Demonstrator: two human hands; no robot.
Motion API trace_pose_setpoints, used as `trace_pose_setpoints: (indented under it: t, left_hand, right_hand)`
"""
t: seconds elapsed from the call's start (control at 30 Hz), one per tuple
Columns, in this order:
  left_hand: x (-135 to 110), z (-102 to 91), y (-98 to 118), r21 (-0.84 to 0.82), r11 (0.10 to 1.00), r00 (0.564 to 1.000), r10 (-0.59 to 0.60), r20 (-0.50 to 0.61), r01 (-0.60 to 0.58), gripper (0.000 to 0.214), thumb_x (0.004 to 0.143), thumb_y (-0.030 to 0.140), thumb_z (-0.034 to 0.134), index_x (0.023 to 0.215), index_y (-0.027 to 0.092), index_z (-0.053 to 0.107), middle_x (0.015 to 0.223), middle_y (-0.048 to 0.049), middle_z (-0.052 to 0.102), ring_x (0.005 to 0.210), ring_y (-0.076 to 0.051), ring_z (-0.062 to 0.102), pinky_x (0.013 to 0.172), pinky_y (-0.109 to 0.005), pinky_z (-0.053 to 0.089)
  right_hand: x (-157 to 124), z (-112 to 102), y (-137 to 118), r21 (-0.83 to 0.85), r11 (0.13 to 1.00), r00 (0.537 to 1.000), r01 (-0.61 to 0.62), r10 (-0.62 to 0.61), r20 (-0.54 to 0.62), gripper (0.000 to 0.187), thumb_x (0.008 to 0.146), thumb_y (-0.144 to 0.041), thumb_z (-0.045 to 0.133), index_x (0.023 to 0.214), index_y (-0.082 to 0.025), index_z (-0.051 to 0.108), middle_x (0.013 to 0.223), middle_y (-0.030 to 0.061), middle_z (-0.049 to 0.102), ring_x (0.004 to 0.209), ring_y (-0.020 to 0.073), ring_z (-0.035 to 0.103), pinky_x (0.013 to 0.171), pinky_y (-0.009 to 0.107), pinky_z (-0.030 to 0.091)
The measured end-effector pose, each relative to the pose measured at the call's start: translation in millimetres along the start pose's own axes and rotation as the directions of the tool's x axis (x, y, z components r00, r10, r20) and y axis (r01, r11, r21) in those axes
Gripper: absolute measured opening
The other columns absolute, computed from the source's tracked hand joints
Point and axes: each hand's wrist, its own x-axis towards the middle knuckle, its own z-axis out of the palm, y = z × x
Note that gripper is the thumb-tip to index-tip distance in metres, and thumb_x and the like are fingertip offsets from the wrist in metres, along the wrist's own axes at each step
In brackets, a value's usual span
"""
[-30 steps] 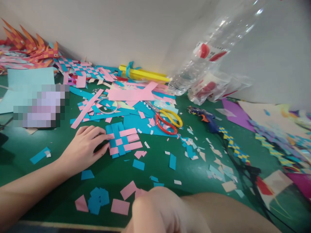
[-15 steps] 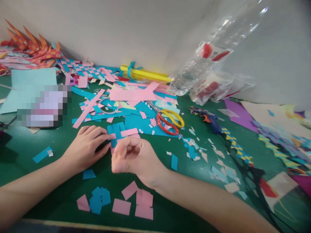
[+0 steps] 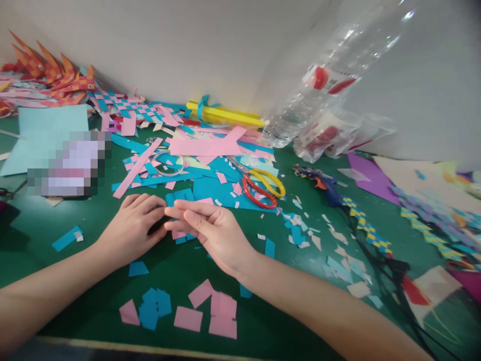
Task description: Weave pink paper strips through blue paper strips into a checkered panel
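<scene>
In front of me lies a small woven piece of blue and pink paper strips (image 3: 184, 236) on the green table. My left hand (image 3: 137, 225) is at its left edge, the fingers bent and the fingertips pinning the strips there. My right hand (image 3: 216, 228) reaches across the piece from the right with its fingers stretched out, the fingertips close to those of the left. It hides much of the weave. Nearer to me are loose pink paper pieces (image 3: 188, 319) and a cluster of blue paper pieces (image 3: 152, 308).
Scissors with red and yellow handles (image 3: 259, 188) lie beyond my right hand, beside a pile of paper strips (image 3: 203, 146). A tilted clear bottle (image 3: 293, 115) stands near the wall. A blue glue gun (image 3: 330, 193) with a cord and paper scraps (image 3: 340, 271) are on the right.
My right hand has uncurled, stretching its fingers left over the woven strips. A blue paper piece now shows under my right wrist. My left hand stays almost still.
</scene>
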Motion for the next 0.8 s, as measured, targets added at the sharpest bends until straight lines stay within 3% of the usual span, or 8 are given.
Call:
trace_pose_setpoints:
  t: [0.1, 0.2, 0.27, 0.37, 0.47, 0.57, 0.63, 0.8]
  left_hand:
    - [0.3, -0.7, 0.7, -0.010, 1.000, 1.000, -0.003, 0.008, 0.003, 0.028, 0.098, 0.036, 0.044, 0.103, 0.019, 0.066, 0.104, -0.0082, 0.066, 0.092, -0.025, 0.059, 0.082, -0.044, 0.043]
    - [0.6, -1.1, 1.3, -0.007, 1.000, 1.000, -0.011, 0.002, 0.011, 0.028, 0.098, 0.036, 0.043, 0.106, 0.021, 0.066, 0.104, -0.0075, 0.067, 0.094, -0.025, 0.060, 0.084, -0.043, 0.042]
    - [0.9, -0.9, 1.6, 0.008, 1.000, 1.000, -0.021, 0.004, 0.021, 0.027, 0.098, 0.035, 0.043, 0.109, 0.022, 0.065, 0.104, -0.0070, 0.067, 0.095, -0.024, 0.060, 0.085, -0.043, 0.042]
    - [0.9, -0.1, 1.7, 0.021, 0.999, 0.999, -0.034, 0.006, 0.033, 0.028, 0.098, 0.034, 0.045, 0.113, 0.021, 0.064, 0.106, -0.0071, 0.066, 0.097, -0.025, 0.061, 0.088, -0.043, 0.042]
    - [0.8, -0.2, 1.8, 0.007, 0.999, 0.999, -0.045, 0.008, 0.045, 0.027, 0.098, 0.034, 0.045, 0.115, 0.021, 0.062, 0.108, -0.0072, 0.065, 0.100, -0.025, 0.061, 0.090, -0.042, 0.041]
    - [0.6, -1.3, 2.3, -0.004, 0.999, 0.999, -0.042, -0.009, 0.042, 0.025, 0.098, 0.032, 0.047, 0.115, 0.020, 0.060, 0.110, -0.0070, 0.065, 0.102, -0.024, 0.060, 0.091, -0.042, 0.042]
    - [0.6, -2.1, 3.0, -0.002, 1.000, 0.999, -0.026, -0.032, 0.026, 0.026, 0.097, 0.032, 0.048, 0.117, 0.019, 0.058, 0.113, -0.0077, 0.064, 0.104, -0.025, 0.059, 0.092, -0.042, 0.042]
    - [1.6, -3.7, 5.9, -0.030, 0.998, 0.997, 0.062, -0.040, -0.063, 0.035, 0.094, 0.036, 0.055, 0.124, 0.018, 0.053, 0.122, -0.0106, 0.060, 0.114, -0.027, 0.056, 0.098, -0.043, 0.041]
  right_hand:
    - [-1.1, -0.9, -3.4, -0.052, 0.998, 0.998, 0.028, -0.025, 0.053, 0.021, 0.078, -0.034, 0.076, 0.097, -0.025, 0.074, 0.085, -0.0014, 0.079, 0.056, 0.0085, 0.069, 0.079, 0.030, 0.059]
    - [-0.6, -4.2, -9.2, -0.141, 0.990, 0.999, 0.008, -0.002, 0.041, 0.025, 0.070, -0.035, 0.082, 0.091, -0.025, 0.072, 0.068, -0.0045, 0.076, 0.033, 0.0035, 0.051, 0.057, 0.024, 0.055]
    - [1.2, -8.5, -13.1, -0.245, 0.969, 0.999, 0.010, -0.017, -0.027, 0.028, 0.067, -0.039, 0.083, 0.087, -0.023, 0.071, 0.059, -0.0051, 0.071, 0.029, 0.0038, 0.043, 0.038, 0.022, 0.040]
    - [6.2, -17.7, -19.5, -0.417, 0.898, 0.969, 0.142, -0.212, -0.126, 0.031, 0.078, -0.052, 0.071, 0.074, -0.022, 0.067, 0.047, -0.0074, 0.057, 0.030, 0.0041, 0.033, 0.034, 0.024, 0.025]
    - [13.5, -29.3, -27.1, -0.637, 0.691, 0.885, 0.341, -0.465, -0.031, 0.045, 0.089, -0.060, 0.053, 0.068, -0.022, 0.064, 0.042, -0.0086, 0.037, 0.039, 0.0071, 0.030, 0.046, 0.026, 0.032]
    - [23.0, -43.3, -31.7, -0.874, 0.293, 0.748, 0.388, -0.654, 0.113, 0.045, 0.090, -0.054, 0.053, 0.060, -0.022, 0.054, 0.048, -0.0060, 0.039, 0.049, 0.0104, 0.040, 0.060, 0.029, 0.039]
    - [29.5, -52.7, -30.3, -0.929, 0.110, 0.705, 0.353, -0.684, 0.187, 0.049, 0.095, -0.045, 0.049, 0.052, -0.021, 0.045, 0.048, -0.0042, 0.041, 0.052, 0.0113, 0.043, 0.063, 0.029, 0.041]
    - [37.2, -64.1, -19.1, -0.867, -0.093, 0.592, 0.490, -0.694, 0.409, 0.015, 0.096, -0.023, 0.051, 0.096, -0.023, 0.065, 0.087, 0.0018, 0.073, 0.074, 0.0145, 0.066, 0.073, 0.030, 0.053]
